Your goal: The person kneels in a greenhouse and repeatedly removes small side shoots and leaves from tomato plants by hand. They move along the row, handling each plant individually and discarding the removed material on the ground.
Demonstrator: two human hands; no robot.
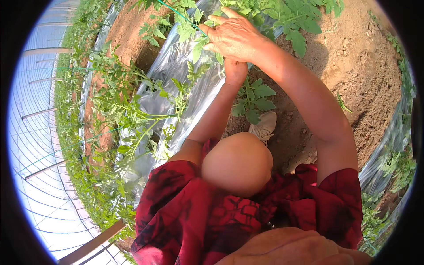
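My right hand (233,36) is stretched over tomato leaves (187,29) at the top, its fingers spread. A green twine (180,15) runs from the upper edge down to its fingers; whether they pinch it is hidden. Below it, my left hand (236,69) is partly covered by the right, so its fingers and anything in them are out of sight. Larger tomato leaves (294,20) hang just right of my right hand. Beneath my wrists, a low tomato leaf cluster (255,99) stands over the soil.
Clear plastic film (195,99) covers the bed on my left, with a leaning tomato stem (145,116) across it. Bare soil (357,66) lies to the right. My bent knee (237,162) and a pale shoe (265,126) are below my arms. Greenhouse ribs (39,132) line the left.
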